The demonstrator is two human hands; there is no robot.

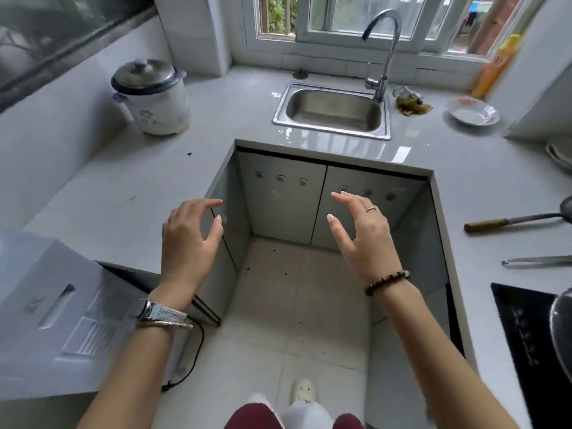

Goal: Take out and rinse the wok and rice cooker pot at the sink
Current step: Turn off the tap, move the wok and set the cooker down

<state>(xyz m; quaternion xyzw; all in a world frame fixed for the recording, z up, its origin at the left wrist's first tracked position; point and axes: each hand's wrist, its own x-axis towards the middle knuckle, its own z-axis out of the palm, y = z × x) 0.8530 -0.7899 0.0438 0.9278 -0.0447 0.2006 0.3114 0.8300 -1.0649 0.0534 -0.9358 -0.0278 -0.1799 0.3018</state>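
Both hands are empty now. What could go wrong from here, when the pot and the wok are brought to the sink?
1. The sink looks small. The wok, only partly in view on the cooktop, may not fit, so water could splash onto the counter.
2. The rice cooker has its lid on. The lid must come off first and could slip. The pot inside is hidden, so whether it is hot cannot be told.

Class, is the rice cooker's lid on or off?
On. The lid sits squarely atop the rice cooker, knob up.
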